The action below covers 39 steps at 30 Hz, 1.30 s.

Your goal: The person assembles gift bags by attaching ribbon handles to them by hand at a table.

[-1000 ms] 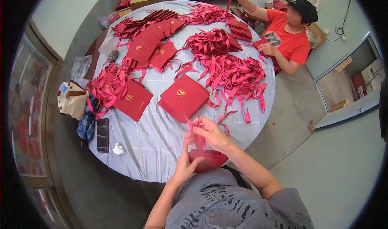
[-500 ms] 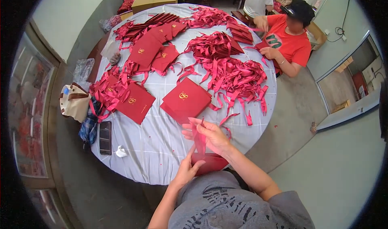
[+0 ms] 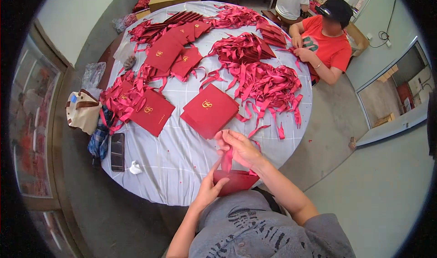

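Close to my body at the near table edge, my left hand [image 3: 211,186] grips a red paper gift bag [image 3: 237,181] by its side. A pink ribbon [image 3: 227,160] rises from the bag. Its upper end is pinched between the fingers of my right hand [image 3: 240,148], just above the bag's opening. Another bit of ribbon hangs at the bag's right corner. Just beyond my right hand lies a flat stack of red bags [image 3: 210,110] with gold lettering.
Round table with a white cloth [image 3: 159,185]. Ribbon heaps [image 3: 268,87] lie right, bag piles [image 3: 166,53] far left, another ribboned bag [image 3: 152,111] left. A phone [image 3: 118,152] and crumpled tissue [image 3: 135,168] sit near the left edge. Across the table sits a co-worker in a red shirt [image 3: 330,44].
My right hand has moved slightly, its fingers now curled closer together around the ribbon. The bag stays in my left hand. The co-worker's hands have come together.
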Tool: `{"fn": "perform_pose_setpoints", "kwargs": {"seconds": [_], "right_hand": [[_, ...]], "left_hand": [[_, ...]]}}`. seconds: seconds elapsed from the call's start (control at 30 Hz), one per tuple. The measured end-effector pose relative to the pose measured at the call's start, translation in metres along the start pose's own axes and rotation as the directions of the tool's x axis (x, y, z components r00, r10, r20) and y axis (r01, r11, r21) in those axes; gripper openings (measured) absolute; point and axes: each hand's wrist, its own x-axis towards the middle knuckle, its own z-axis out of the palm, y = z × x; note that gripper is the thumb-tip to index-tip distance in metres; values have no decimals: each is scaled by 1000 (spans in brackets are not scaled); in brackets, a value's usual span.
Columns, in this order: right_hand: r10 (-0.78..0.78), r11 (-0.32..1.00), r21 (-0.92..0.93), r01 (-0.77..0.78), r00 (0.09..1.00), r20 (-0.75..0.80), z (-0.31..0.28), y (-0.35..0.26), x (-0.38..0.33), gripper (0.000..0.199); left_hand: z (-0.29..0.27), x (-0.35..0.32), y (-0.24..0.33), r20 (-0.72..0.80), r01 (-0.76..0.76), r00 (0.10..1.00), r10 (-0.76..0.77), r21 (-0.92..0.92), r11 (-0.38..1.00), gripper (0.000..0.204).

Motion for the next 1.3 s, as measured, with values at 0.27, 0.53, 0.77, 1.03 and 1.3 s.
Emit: {"fn": "perform_pose_setpoints", "kwargs": {"seconds": [0.27,0.53,0.77,1.03,1.3], "right_hand": [[2,993,121,10,995,-97,0,8,15,25],[-339,549,-827,122,937,-87,-20,-14,19,32],[100,126,-895,-428,903,-418,-69,-18,-31,54],[136,849,-463,-253,953,-273,-59,27,-26,38],[-74,914,-394,-95,917,-392,-52,51,-16,22]], "left_hand": [[-1,-1,-5,22,89,996,-89,1,996,47],[-20,3,-22,-238,159,939,-249,-342,926,17],[-26,4,-25,-286,102,925,-251,-449,888,19],[-23,2,-27,-244,107,943,-224,-415,904,21],[-22,-2,-36,-222,131,949,-223,-367,921,25]]}}
